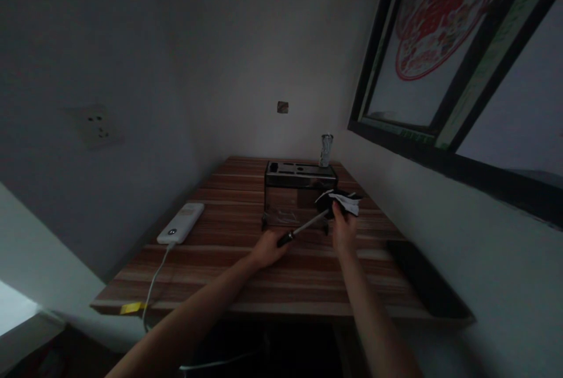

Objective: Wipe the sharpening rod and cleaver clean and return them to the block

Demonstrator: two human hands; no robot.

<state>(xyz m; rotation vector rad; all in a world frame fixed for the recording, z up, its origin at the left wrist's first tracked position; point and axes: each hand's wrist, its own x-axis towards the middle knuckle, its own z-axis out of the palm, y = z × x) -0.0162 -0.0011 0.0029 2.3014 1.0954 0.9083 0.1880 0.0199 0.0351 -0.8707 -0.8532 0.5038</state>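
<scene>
My left hand (268, 249) is closed round the dark handle of a thin metal-shafted tool (303, 228) that slants up to the right. My right hand (343, 225) pinches a crumpled black-and-white cloth or paper (343, 201) at the tool's far end. Both hands hover over the striped wooden table (246, 278), just in front of a dark box-shaped holder with slots in its top (299, 190). The tool's tip is hidden under the cloth.
A white power bank (181, 223) with a white cable (153, 284) lies at the table's left. A silvery can (326, 150) stands behind the holder by the wall. A dark flat object (422, 278) lies along the right edge. A framed picture (444, 43) hangs on the right wall.
</scene>
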